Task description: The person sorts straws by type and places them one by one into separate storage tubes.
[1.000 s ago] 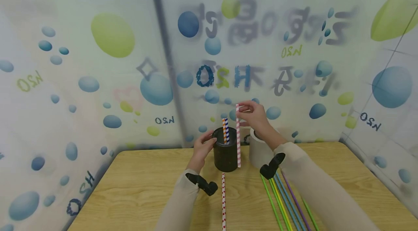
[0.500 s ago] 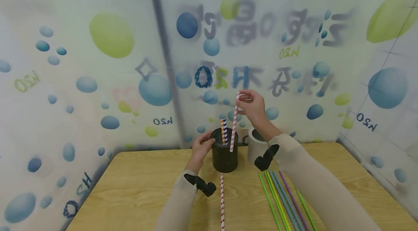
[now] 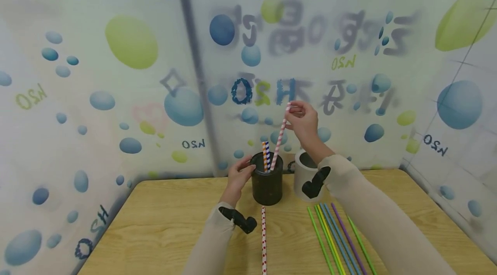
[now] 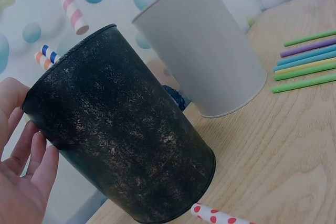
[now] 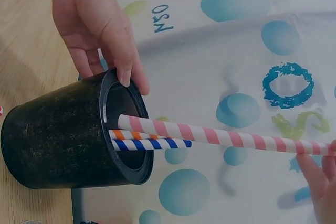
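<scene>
My right hand (image 3: 304, 124) pinches a pink-and-white striped paper straw (image 3: 279, 142) near its upper end. The straw slants down to the left, its lower end just above the mouth of a black cylindrical cup (image 3: 267, 189). An orange-striped straw (image 3: 265, 154) and a blue-striped straw (image 5: 152, 144) stand inside that cup. My left hand (image 3: 237, 180) holds the cup at its left side, the thumb at the rim and the fingers against the outer wall. On the table in front of the cup lies a white straw with red dots (image 3: 264, 240).
A white cup (image 4: 202, 51) stands right of the black one, partly behind my right wrist. Several plain straws in green, yellow, blue and purple (image 3: 338, 236) lie on the wooden table (image 3: 167, 223) at the right. A patterned curtain (image 3: 147, 145) hangs behind the table.
My right hand has lifted the pink-striped straw from beside the black cup to over its mouth and tilted it. My left hand stays at the cup.
</scene>
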`<action>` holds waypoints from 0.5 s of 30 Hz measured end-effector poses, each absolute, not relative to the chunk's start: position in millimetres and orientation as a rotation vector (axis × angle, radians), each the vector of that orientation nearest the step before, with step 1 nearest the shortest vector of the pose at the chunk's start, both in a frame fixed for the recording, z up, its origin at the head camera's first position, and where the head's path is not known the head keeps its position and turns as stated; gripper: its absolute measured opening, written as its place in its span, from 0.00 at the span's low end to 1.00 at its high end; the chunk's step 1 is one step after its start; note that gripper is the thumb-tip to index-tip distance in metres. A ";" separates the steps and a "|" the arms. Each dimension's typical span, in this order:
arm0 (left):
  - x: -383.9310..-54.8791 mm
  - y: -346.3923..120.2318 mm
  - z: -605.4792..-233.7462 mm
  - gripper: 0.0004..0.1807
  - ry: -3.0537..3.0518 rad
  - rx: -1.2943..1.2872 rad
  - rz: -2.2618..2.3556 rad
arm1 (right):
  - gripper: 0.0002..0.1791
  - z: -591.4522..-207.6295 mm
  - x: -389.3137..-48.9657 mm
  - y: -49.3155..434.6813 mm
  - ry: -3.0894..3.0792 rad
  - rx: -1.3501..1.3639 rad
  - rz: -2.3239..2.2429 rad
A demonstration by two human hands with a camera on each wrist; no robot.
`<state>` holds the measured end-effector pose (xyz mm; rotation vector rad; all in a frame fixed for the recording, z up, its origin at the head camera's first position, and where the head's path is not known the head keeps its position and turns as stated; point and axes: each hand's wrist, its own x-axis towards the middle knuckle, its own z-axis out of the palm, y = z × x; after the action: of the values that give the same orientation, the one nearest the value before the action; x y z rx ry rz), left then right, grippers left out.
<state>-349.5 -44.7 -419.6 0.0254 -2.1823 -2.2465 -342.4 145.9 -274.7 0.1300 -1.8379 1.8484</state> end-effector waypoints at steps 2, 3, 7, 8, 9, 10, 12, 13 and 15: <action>-350.3 -45.1 -419.6 0.21 -2.184 0.031 -2.243 | 0.20 -275.5 -344.0 145.8 -1.834 0.131 1.840; -350.8 -45.5 -419.6 0.20 -2.184 0.033 -2.243 | 0.20 -276.2 -344.9 145.9 -1.833 0.128 1.838; -352.0 -45.2 -420.2 0.20 -2.187 0.041 -2.246 | 0.18 -280.1 -347.2 147.9 -1.849 0.111 1.815; -352.2 -45.3 -420.3 0.20 -2.186 0.043 -2.247 | 0.18 -281.3 -347.8 148.3 -1.856 0.110 1.808; -352.4 -45.4 -420.4 0.20 -2.186 0.044 -2.247 | 0.18 -282.7 -348.5 148.7 -1.866 0.110 1.800; -352.4 -45.3 -420.6 0.20 -2.186 0.044 -2.246 | 0.17 -284.2 -349.1 149.2 -1.872 0.111 1.796; -352.5 -45.4 -421.0 0.20 -2.187 0.042 -2.245 | 0.17 -287.7 -350.5 150.1 -1.889 0.119 1.784; -352.4 -45.4 -421.1 0.20 -2.187 0.041 -2.246 | 0.17 -289.5 -351.2 150.5 -1.894 0.126 1.784; -352.4 -45.3 -421.6 0.20 -2.187 0.035 -2.244 | 0.18 -293.4 -352.4 150.9 -1.902 0.136 1.791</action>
<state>-352.4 -45.3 -421.6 0.0354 -2.1871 -2.2444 -352.4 150.9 -293.4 0.1359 -1.9024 1.7906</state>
